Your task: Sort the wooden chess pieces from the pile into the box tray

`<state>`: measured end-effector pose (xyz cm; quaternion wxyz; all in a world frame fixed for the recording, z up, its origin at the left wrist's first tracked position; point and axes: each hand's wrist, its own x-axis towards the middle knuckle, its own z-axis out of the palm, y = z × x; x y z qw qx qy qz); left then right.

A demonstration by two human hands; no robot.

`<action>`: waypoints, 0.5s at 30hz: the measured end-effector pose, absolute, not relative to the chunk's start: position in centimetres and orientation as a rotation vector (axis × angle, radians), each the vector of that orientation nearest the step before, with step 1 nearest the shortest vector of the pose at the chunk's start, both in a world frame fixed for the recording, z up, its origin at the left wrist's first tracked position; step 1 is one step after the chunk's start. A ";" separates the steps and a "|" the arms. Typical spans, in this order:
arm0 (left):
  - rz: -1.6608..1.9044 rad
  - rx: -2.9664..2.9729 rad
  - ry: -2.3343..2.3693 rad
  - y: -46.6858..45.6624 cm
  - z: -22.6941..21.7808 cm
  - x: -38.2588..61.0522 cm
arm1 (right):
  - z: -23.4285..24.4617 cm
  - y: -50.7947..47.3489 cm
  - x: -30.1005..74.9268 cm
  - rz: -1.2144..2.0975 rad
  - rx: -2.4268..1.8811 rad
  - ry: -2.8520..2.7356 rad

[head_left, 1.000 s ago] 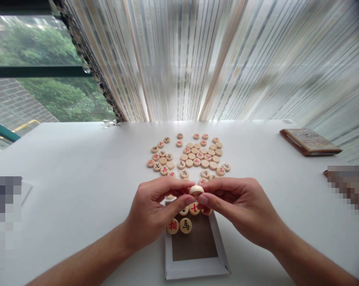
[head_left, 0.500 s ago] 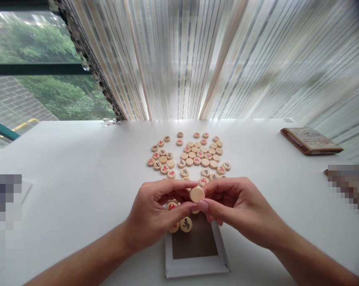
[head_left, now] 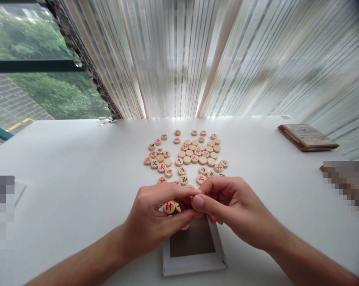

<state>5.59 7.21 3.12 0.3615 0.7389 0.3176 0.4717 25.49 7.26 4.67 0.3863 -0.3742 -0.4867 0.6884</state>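
My left hand (head_left: 160,216) and my right hand (head_left: 231,208) meet fingertip to fingertip above a shallow white box (head_left: 194,267) with a brown inside. Their fingers close in a pinch where a wooden Chinese chess piece showed a moment ago; my right thumb and fingers now cover it. Below my left hand, a piece with a red character (head_left: 169,207) lies at the far left of the box, with other pieces beside it partly hidden. Beyond my hands, many round pieces (head_left: 202,160) are spread on the white table, some blank side up, some showing red or black characters.
A flat brown-edged box (head_left: 307,137) lies at the far right of the table (head_left: 78,190). Closer on the right is a brown item, mostly blurred out. Striped curtains (head_left: 173,59) hang along the table's back edge, beside a window on the left.
The blank-faced piece between my fingertips has gone out of sight behind my right thumb and fingers. My left fingers have come closer to my right. The view has shifted slightly.
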 end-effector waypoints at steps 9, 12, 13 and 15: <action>1.219 1.663 0.841 7.3 2.6 5.3 | 3.4 7.6 26.3 1.853 -0.846 -1.199; 1.217 1.622 0.841 7.3 2.7 5.4 | 3.4 7.7 26.2 1.852 -0.854 -1.193; 1.219 1.618 0.836 7.3 2.7 5.5 | 3.5 7.7 26.1 1.852 -0.857 -1.189; 1.227 1.621 0.829 7.3 2.7 5.6 | 3.8 7.6 25.9 1.854 -0.858 -1.176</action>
